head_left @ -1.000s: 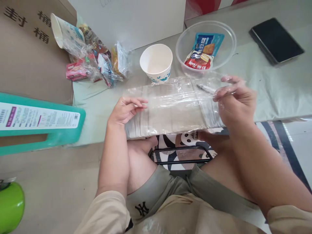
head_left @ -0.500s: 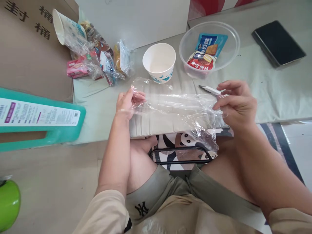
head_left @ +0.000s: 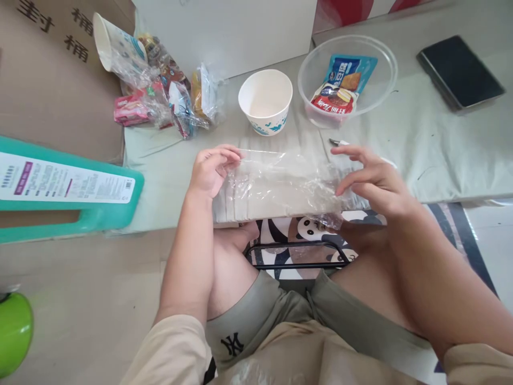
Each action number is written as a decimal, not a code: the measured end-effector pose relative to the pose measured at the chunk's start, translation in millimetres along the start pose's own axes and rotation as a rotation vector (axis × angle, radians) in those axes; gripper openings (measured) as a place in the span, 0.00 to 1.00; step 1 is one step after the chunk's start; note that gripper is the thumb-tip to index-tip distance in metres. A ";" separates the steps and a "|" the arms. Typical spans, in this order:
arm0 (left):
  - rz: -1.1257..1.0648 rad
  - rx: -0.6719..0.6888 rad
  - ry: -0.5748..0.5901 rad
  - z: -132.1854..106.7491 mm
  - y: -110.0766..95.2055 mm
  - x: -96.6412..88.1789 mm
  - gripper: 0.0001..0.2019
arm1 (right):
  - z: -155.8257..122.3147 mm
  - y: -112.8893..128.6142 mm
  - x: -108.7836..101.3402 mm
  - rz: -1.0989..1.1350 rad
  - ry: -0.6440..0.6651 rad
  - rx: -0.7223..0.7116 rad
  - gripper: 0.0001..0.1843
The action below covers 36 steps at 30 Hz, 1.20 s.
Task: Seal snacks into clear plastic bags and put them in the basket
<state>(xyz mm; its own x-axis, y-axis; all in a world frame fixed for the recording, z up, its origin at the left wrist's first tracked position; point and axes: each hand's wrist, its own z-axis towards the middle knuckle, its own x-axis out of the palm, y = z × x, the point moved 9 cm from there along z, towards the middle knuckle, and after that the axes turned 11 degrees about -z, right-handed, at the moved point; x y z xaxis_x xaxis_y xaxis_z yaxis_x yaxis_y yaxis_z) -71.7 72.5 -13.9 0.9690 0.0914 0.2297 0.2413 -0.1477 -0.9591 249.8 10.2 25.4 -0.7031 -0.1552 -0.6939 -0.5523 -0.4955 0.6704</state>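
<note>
Film (head_left: 276, 182) slackens over the surface (head_left: 436, 155)

The right hand (head_left: 377, 182) sits nearer the left hand (head_left: 210, 174) than a moment ago, leaving the film less taut to work. The left hand pinches one edge; the right hand is part-spread, its hold unclear.

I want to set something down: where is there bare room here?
On the covered surface, bare but for small marks: the patch in front of the black device, beyond the right hand; narrower, the gap between device and clear bowl. Crowded: back left, with wrapped snacks; front middle, where clear film spreads.
</note>
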 end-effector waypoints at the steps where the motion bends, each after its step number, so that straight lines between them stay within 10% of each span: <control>1: -0.005 0.009 -0.036 0.5 0.0 -2.7 0.07 | 0.8 2.5 2.3 0.022 0.024 -0.013 0.20; 5: 0.035 0.046 -0.091 3.2 1.6 -9.1 0.05 | 4.4 -7.6 8.6 -0.058 -0.042 0.129 0.31; 12: 0.066 -0.063 0.167 -4.7 7.8 5.2 0.28 | 7.1 -29.4 -14.1 -0.155 -0.372 0.314 0.10; 19: -0.002 -0.212 0.372 -25.7 11.0 47.7 0.23 | 39.3 21.8 38.1 0.148 0.119 0.165 0.30; 24: 0.092 -0.295 0.561 -27.4 20.6 75.2 0.22 | 39.0 32.9 76.6 -0.040 0.370 0.256 0.11; 32: -0.136 0.015 -0.063 -5.8 4.6 21.9 0.13 | 23.6 -11.5 36.6 0.215 -0.022 0.562 0.09; 36: -0.204 -0.135 -0.033 -31.1 28.6 48.9 0.26 | 13.9 -9.3 28.0 0.353 -0.258 0.600 0.13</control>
<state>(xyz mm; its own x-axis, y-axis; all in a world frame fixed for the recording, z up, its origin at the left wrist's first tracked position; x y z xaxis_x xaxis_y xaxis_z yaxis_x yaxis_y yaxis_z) -15.8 42.1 -25.0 0.8975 0.1650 0.4091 0.4394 -0.2528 -0.8620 229.0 22.3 3.3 -0.9261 0.0238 -0.3764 -0.3718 0.1099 0.9218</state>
